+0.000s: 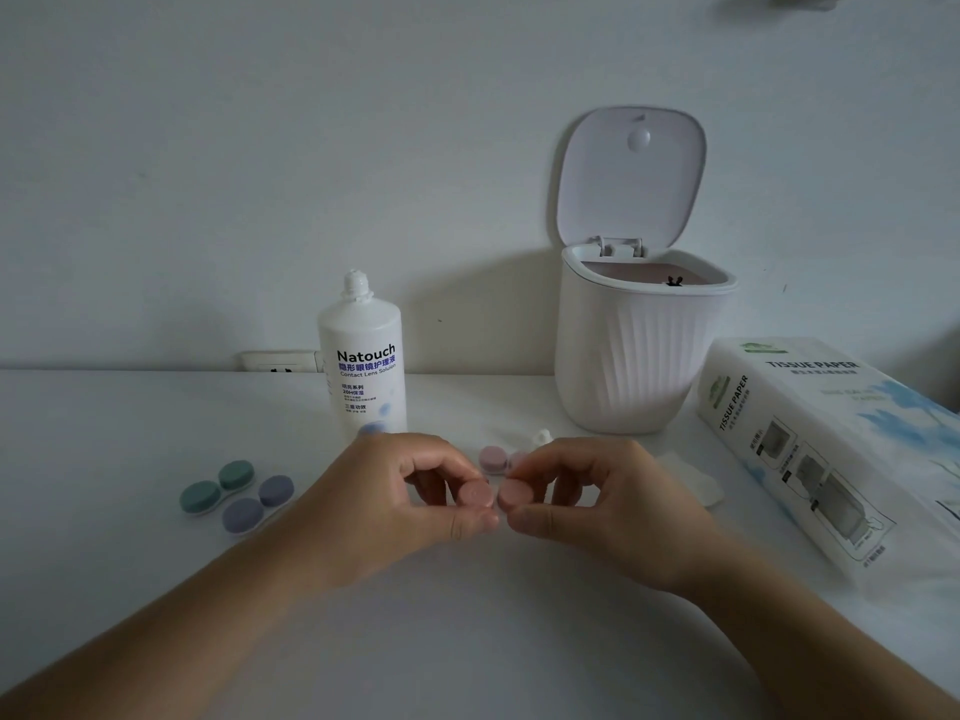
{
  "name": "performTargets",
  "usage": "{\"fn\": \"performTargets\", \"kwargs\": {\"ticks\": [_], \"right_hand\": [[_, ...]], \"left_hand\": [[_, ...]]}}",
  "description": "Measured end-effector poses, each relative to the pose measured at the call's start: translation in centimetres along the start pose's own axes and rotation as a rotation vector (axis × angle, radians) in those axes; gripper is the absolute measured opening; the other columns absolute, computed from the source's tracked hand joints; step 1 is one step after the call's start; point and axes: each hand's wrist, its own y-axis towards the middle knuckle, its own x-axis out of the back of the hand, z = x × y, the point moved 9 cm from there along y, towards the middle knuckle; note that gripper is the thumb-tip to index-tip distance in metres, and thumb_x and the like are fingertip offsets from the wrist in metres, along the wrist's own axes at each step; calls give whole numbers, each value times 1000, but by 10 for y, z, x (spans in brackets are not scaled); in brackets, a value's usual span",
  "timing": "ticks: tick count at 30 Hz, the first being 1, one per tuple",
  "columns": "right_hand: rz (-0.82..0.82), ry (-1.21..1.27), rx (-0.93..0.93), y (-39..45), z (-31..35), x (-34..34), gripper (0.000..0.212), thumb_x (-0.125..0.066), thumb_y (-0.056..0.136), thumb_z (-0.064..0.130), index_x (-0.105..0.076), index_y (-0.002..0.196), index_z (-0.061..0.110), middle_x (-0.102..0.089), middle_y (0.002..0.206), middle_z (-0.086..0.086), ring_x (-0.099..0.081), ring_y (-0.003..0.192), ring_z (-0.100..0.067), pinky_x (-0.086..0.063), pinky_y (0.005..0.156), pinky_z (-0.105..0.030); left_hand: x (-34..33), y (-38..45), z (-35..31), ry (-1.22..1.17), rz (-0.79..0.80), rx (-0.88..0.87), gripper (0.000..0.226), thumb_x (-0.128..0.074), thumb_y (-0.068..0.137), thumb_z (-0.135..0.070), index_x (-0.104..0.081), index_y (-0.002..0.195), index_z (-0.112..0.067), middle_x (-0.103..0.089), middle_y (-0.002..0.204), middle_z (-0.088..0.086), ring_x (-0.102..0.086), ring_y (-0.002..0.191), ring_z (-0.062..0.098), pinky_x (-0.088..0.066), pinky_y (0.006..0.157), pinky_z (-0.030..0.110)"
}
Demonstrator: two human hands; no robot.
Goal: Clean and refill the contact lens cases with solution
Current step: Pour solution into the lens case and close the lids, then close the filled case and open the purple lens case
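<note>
Fingers of both hands are curled in tight around the pink lens case (493, 495), held just above the middle of the desk (130, 589): my left hand (410, 498) pinches the left cap between thumb and fingertips, my right hand (587, 498) pinches the right one the same way. Caps look to be on, so I judge I'm either twisting them off or tightening them down; I can't tell which.

Now the risks. Both caps gripped at once means the case body has nothing steadying it, so a hard twist could make it slip out and drop. If there's liquid inside, it spills over the desk. A loose cap could roll off toward the near edge.

Behind my hands, the solution bottle (366, 366) stands uncapped near the back edge, and its small white cap (543, 437) seems to lie beside another pink case (494, 458). Reach carelessly and I knock that open bottle over.

Green case (218, 485) and purple case (258, 504) wait closed toward the left. Bin (639, 356), lid up, and tissue pack (831, 449) sit right, with a loose tissue (691, 478) just beside my right hand.
</note>
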Motion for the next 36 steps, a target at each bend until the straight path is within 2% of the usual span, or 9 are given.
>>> {"fn": "performTargets", "kwargs": {"ticks": [2,5,8,12,18,26,29,32,36], "right_hand": [[-21,-47,25,1,0,2,14,-84,77,25,-77,90,26,-66,82,36,-54,64,-8,-46,62,-11],[-41,-180,78,2,0,1,19,-77,73,46,-75,86,31,-63,80,20,-52,64,-8,-41,60,-12],[-77,-280,98,5,-4,0,26,-68,70,57,-71,87,37,-59,82,19,-50,63,-4,-36,57,-11],[-129,-349,105,8,-9,1,21,-69,74,51,-68,90,38,-59,87,17,-52,65,-3,-37,57,-11],[-145,-374,69,12,-23,1,22,-67,75,52,-71,90,35,-57,73,13,-53,65,-4,-37,57,-13],[-193,-423,24,12,-28,2,29,-67,77,55,-74,96,34,-57,71,12,-57,71,-4,-39,59,-13],[-199,-418,16,10,-27,2,39,-61,70,62,-73,96,36,-58,73,12,-57,70,-3,-38,60,-12],[-214,-400,12,9,-27,2,40,-62,69,61,-72,97,34,-61,76,11,-58,69,-3,-47,66,-21],[-249,-402,23,9,-26,4,29,-68,77,54,-71,93,31,-63,76,10,-58,70,-4,-46,65,-19]], "left_hand": [[-2,1,2,56,3,2,26,-80,72,-55,-74,91,-38,-73,89,-12,-64,74,16,-54,71,30],[-7,3,7,126,29,18,21,-81,75,-49,-71,92,-40,-69,93,-14,-58,70,18,-51,64,30],[-8,5,14,197,33,38,32,-74,68,-61,-69,93,-42,-64,91,-17,-55,66,10,-44,59,22],[-9,7,24,226,13,58,32,-74,68,-60,-71,94,-41,-62,89,-20,-59,69,5,-41,61,14],[-13,9,24,310,-23,39,41,-58,69,-68,-72,93,-37,-60,84,-13,-61,73,7,-54,69,35],[-8,-2,8,476,-73,42,49,-47,79,-70,-69,96,-30,-57,82,-11,-59,71,8,-53,68,36],[3,-16,5,542,-65,54,33,-61,86,-59,-69,106,-34,-61,88,-15,-58,75,2,-52,74,30],[31,-40,12,569,-124,109,24,-68,87,-50,-69,106,-36,-59,89,-18,-53,72,-4,-49,74,26],[80,-74,21,690,-240,202,17,-71,87,-42,-70,101,-35,-57,91,-17,-58,82,4,-50,75,29]]}}
